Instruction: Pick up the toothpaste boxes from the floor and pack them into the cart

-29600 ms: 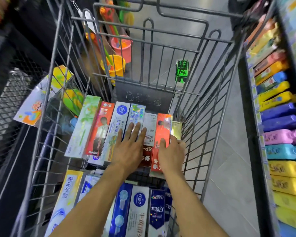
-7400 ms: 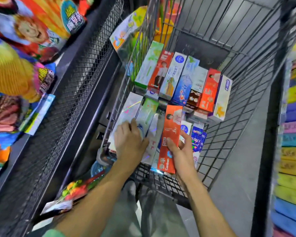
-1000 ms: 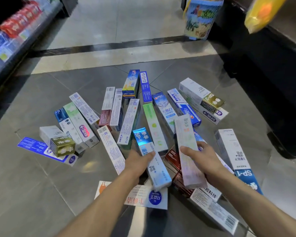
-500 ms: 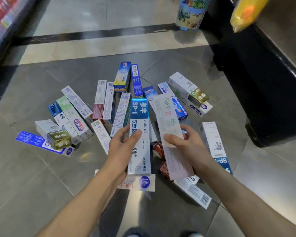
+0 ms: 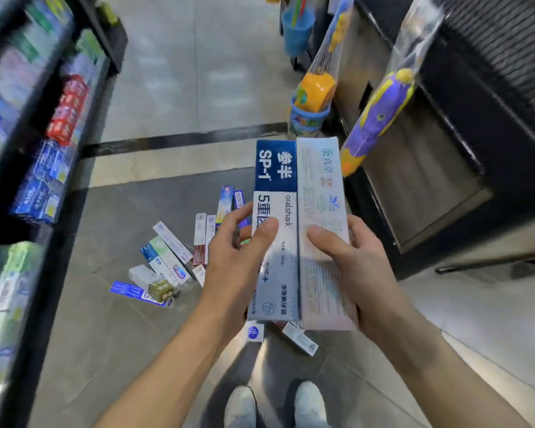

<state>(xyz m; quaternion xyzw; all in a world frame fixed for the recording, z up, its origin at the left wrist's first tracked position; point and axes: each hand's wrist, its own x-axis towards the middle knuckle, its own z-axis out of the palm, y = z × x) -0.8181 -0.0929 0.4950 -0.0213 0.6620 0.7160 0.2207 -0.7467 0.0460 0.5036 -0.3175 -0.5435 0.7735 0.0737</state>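
The left hand (image 5: 232, 257) grips a long blue-and-white box (image 5: 275, 230) printed "SP-1" and "oralshark", its fingers curled round the left edge with the thumb pressed on the front. The right hand (image 5: 362, 267) holds a pale, pearly box (image 5: 322, 193) with faint green print, thumb across its face. Both boxes are raised side by side, long edges touching, above the floor. More toothpaste boxes (image 5: 170, 261) lie scattered on the grey tiled floor (image 5: 105, 319) below, blue, white, green and red.
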